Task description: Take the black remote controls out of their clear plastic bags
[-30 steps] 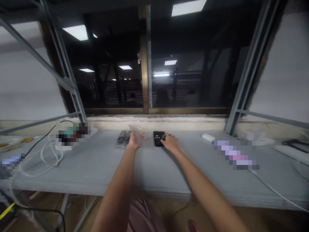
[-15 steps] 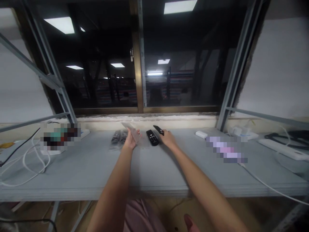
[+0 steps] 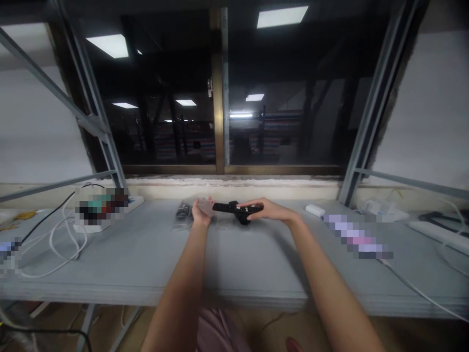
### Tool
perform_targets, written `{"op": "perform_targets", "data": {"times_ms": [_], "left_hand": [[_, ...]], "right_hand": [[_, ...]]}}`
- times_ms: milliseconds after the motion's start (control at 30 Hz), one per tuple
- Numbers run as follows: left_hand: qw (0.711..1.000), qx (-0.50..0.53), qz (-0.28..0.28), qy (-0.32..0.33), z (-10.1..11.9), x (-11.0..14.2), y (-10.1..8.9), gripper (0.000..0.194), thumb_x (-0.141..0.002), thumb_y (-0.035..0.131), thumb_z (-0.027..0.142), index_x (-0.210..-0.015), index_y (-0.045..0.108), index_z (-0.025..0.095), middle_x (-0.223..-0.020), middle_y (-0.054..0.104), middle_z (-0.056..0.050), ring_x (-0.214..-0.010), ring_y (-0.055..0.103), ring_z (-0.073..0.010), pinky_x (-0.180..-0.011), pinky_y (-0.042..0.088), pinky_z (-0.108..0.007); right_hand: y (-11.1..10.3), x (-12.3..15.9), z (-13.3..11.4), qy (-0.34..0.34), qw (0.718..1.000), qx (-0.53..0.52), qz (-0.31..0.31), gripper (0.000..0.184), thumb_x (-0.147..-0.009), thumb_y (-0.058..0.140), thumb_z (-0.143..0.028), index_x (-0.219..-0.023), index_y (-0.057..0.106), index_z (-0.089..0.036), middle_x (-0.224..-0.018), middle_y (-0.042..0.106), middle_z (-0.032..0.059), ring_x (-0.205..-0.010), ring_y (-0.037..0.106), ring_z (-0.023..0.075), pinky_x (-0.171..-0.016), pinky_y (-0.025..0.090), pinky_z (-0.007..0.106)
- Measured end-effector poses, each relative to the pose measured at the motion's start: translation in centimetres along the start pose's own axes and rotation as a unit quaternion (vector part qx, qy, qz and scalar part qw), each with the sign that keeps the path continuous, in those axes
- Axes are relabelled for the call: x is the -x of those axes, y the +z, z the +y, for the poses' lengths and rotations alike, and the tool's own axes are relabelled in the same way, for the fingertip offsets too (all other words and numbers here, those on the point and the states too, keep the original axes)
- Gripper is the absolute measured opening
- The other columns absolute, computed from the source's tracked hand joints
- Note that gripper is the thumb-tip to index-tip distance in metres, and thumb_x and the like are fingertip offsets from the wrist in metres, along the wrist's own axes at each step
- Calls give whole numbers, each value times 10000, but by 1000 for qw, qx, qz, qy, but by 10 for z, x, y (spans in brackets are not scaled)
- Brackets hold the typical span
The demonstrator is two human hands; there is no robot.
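My right hand [image 3: 269,209] grips a black remote control [image 3: 225,208] by one end, holding it level above the table. Its other end points left and meets a clear plastic bag [image 3: 207,207], which my left hand [image 3: 201,211] holds with curled fingers. Whether the remote's tip is inside the bag or only against it, I cannot tell. Beneath the held remote lies a second black remote [image 3: 243,219], mostly covered. Left of my left hand, dark remotes in clear bags [image 3: 182,211] rest on the table.
The grey table [image 3: 146,259] backs onto a window wall. On the left are a white power strip [image 3: 91,226] and looped white cables [image 3: 68,254]. To the right are a small white block [image 3: 314,210], a blurred-out purple object [image 3: 353,235] with a white cable, and another power strip [image 3: 439,234].
My right hand has turned the remote from slanting to level and brought its far end left to the bag. The bag in my left hand has tilted lower. The view has shifted slightly.
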State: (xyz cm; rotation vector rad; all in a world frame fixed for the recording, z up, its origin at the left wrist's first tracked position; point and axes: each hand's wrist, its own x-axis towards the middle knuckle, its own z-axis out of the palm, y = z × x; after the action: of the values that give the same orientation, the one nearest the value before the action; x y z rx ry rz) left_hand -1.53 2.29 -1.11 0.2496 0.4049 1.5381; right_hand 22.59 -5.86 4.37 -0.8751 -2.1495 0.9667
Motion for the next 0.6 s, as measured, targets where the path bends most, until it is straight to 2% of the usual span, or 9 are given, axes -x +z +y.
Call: {"op": "perform_targets", "data": {"times_ms": [67, 133, 233, 333, 467, 533, 600], "left_hand": [[1000, 15, 9, 7, 0, 1, 0, 233, -886, 373, 270, -792, 551, 151, -696, 615, -55, -550, 582, -136, -682, 503, -307], [1000, 18, 8, 8, -1, 2, 1, 211, -873, 377, 239, -757, 534, 159, -698, 618, -55, -549, 581, -132, -695, 502, -310], [1000, 17, 6, 5, -3, 3, 4, 191, -853, 389, 212, -724, 521, 164, -702, 622, -60, -552, 579, -136, -696, 502, -321], [1000, 13, 16, 8, -5, 5, 7, 177, -846, 399, 198, -717, 517, 164, -704, 621, -60, -564, 582, -139, -695, 504, -323], [1000, -2, 8, 4, -7, 8, 12, 150, -838, 418, 160, -744, 534, 160, -723, 624, -60, -581, 586, -136, -700, 511, -314], [1000, -7, -5, 2, -8, 9, 15, 142, -838, 434, 155, -750, 546, 159, -726, 624, -58, -580, 584, -132, -696, 514, -305], [1000, -11, -23, -1, -10, 11, 19, 150, -846, 450, 165, -734, 550, 157, -711, 621, -54, -569, 576, -126, -671, 512, -281]], "right_hand": [[-1, 5, -6, 10, 999, 13, -39, 506, -693, 726, -328, -1183, 637, -241, -1237, 619, 32, -1185, 509, 236, -1044, 336, 376], [1, 5, -8, 28, 998, 26, -45, 495, -701, 717, -342, -1181, 640, -244, -1244, 616, 28, -1202, 497, 238, -1058, 320, 377], [6, 1, -3, 51, 997, 40, -37, 499, -695, 714, -346, -1176, 644, -232, -1229, 623, 28, -1152, 529, 233, -1022, 364, 365], [10, -6, 6, 52, 997, 40, -26, 512, -698, 705, -334, -1192, 633, -221, -1193, 638, 38, -1028, 586, 210, -921, 440, 335], [21, -15, 18, 56, 997, 48, 9, 516, -737, 666, -304, -1235, 597, -190, -935, 696, 39, -818, 623, 186, -796, 479, 323], [32, -21, 25, 52, 994, 81, 50, 480, -738, 664, -279, -1207, 613, -187, -918, 686, 41, -848, 621, 202, -829, 465, 341], [46, -27, 31, 30, 985, 123, 113, 469, -731, 669, -260, -1191, 610, -193, -1029, 652, 58, -975, 591, 225, -915, 425, 363]]}}
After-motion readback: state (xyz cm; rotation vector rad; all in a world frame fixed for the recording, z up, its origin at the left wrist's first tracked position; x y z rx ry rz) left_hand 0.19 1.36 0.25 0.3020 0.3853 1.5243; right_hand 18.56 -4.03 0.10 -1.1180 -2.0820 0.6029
